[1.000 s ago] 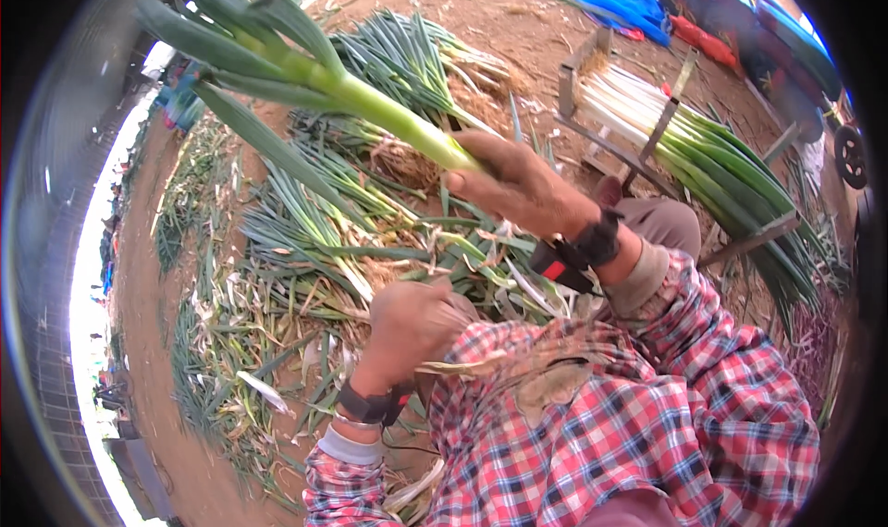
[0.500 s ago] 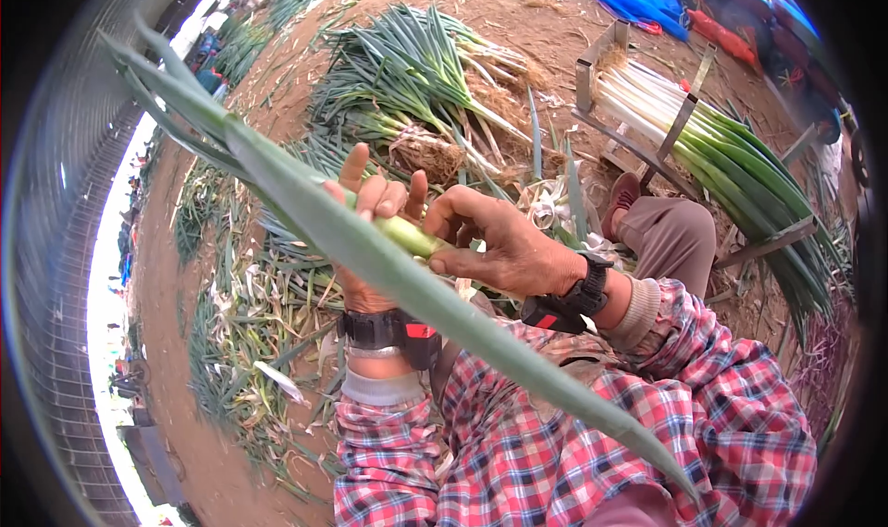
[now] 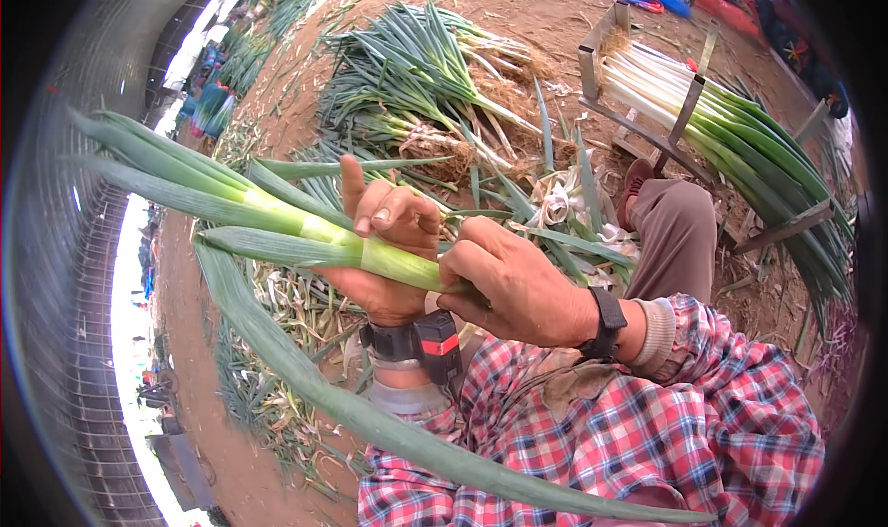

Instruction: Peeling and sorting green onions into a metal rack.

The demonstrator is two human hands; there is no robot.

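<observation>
A long, thick green onion (image 3: 402,261) slants across in front of me, its leaves fanning out to the upper left. My left hand (image 3: 393,217) cradles its pale green stalk, most fingers curled and one pointing up. The right hand (image 3: 518,287) is closed around the stalk's lower end, which its fingers hide. One long leaf (image 3: 370,411) droops away from the stalk and curves down across my lap to the lower right.
Untrimmed green onions (image 3: 398,79) with rooty ends lie piled on the soil ahead. At the right, a frame (image 3: 689,111) holds a bundle of cleaned onions (image 3: 731,143), beside my knee (image 3: 680,222). Peeled leaf scraps (image 3: 277,379) litter the left; wire mesh (image 3: 88,361) lines the far left.
The long leaf that crossed in front of my hands now bends down below them, baring the stalk. My right hand has turned and closed more fully around the stalk's lower end.
</observation>
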